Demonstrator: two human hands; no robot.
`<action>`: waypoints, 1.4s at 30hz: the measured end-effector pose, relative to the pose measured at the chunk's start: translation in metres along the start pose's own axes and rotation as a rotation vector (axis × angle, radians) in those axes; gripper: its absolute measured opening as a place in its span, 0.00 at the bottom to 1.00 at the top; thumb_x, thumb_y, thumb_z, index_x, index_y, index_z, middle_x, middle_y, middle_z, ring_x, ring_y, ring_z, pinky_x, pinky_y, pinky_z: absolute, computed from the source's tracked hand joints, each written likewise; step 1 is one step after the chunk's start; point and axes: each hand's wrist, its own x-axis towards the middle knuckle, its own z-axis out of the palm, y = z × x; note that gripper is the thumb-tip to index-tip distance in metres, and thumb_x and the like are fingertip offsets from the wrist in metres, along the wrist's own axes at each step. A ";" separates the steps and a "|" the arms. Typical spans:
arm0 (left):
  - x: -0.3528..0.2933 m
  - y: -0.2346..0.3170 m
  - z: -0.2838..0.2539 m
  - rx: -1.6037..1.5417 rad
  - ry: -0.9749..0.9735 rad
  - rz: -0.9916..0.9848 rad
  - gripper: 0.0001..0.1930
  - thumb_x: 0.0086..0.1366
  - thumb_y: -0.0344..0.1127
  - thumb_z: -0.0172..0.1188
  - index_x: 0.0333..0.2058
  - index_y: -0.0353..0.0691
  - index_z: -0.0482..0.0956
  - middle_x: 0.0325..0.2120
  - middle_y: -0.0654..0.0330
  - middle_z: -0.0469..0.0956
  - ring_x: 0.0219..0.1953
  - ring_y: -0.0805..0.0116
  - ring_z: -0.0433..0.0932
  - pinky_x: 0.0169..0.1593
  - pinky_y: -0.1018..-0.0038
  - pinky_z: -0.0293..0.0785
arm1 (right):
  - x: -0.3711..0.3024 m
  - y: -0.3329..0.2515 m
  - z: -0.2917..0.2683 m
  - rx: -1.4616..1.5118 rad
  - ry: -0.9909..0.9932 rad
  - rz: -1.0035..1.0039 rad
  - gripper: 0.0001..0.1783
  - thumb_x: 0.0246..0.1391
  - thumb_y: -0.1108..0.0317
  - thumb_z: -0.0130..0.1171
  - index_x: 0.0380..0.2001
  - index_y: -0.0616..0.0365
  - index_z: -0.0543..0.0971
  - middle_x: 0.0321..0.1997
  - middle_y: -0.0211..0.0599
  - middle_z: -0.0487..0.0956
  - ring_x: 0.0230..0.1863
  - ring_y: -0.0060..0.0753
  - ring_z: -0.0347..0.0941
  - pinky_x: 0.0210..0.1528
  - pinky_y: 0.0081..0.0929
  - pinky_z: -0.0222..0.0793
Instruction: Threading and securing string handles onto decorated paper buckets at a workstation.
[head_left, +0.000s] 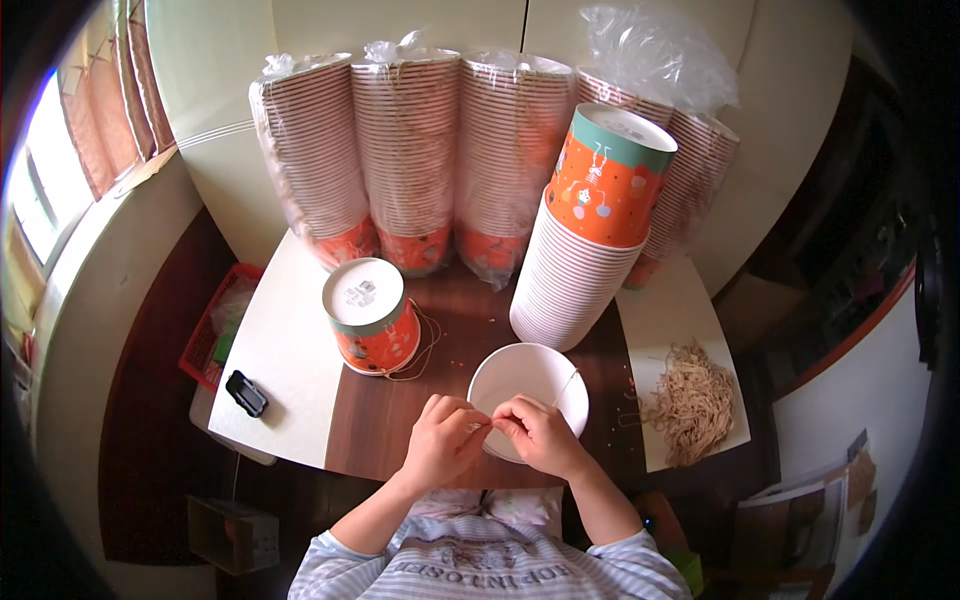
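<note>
The white bucket (528, 365) stands on the table (470, 315) close in front of me, its wide mouth toward me, and I count the clock from it, with twelve straight ahead. My left hand (443, 440) and right hand (541, 436) meet over its near rim at about seven o'clock, thumbs and forefingers pinched close together on what looks like a thin strand (478, 427), mostly hidden by my fingertips. A pale cord (568, 385) shows at the bucket's rim at about two o'clock; whether it is the same piece I cannot tell. Toward ten o'clock an orange bucket (376, 343) with a teal band sits upside down, a loop of thin string (431, 345) beside it on the table. Between twelve and one rises a nested stack of buckets (573, 270), the orange-printed top one showing its white base. At three o'clock I have a tangled heap of tan cords (692, 400) on the pale side panel, and out at nine a small black tray (246, 393). Farther off, plastic-wrapped stacks (408, 150) run from between ten and eleven round to one, and a red basket (197, 345) sits beyond the table's edge between nine and ten.
</note>
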 end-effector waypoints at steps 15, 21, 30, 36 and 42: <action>-0.026 -0.018 0.006 0.154 0.122 0.062 0.07 0.44 0.28 0.62 0.25 0.41 0.76 0.24 0.60 0.71 0.28 0.62 0.69 0.30 0.71 0.68 | -0.032 -0.009 -0.010 0.428 0.152 0.153 0.09 0.49 0.75 0.55 0.34 0.59 0.68 0.28 0.33 0.73 0.33 0.23 0.70 0.37 0.22 0.66; -0.059 -0.037 0.026 -0.130 0.190 -0.037 0.10 0.42 0.22 0.61 0.26 0.40 0.77 0.24 0.60 0.70 0.27 0.64 0.68 0.30 0.72 0.66 | -0.053 -0.035 0.017 -0.102 0.061 -0.208 0.14 0.39 0.75 0.61 0.32 0.56 0.70 0.27 0.31 0.73 0.25 0.34 0.70 0.31 0.28 0.66; -0.076 -0.046 0.038 -0.397 0.195 -0.230 0.11 0.44 0.18 0.58 0.28 0.39 0.76 0.27 0.61 0.70 0.29 0.69 0.69 0.28 0.80 0.65 | -0.065 -0.008 0.046 -0.412 -0.100 -0.396 0.12 0.41 0.74 0.57 0.33 0.56 0.70 0.27 0.27 0.73 0.26 0.26 0.71 0.31 0.24 0.64; -0.079 -0.037 0.037 -0.813 0.075 -0.584 0.05 0.60 0.27 0.52 0.34 0.34 0.72 0.28 0.65 0.74 0.30 0.83 0.69 0.32 0.85 0.66 | -0.072 0.016 0.051 -0.387 -0.055 -0.337 0.11 0.42 0.72 0.53 0.33 0.56 0.70 0.26 0.28 0.73 0.28 0.26 0.71 0.36 0.27 0.67; -0.073 -0.026 0.035 -1.202 -0.073 -0.776 0.05 0.60 0.29 0.53 0.33 0.35 0.73 0.27 0.68 0.72 0.30 0.82 0.69 0.33 0.85 0.67 | -0.071 0.014 0.051 -0.373 -0.055 -0.352 0.09 0.41 0.73 0.54 0.31 0.56 0.70 0.25 0.28 0.73 0.27 0.27 0.71 0.34 0.27 0.66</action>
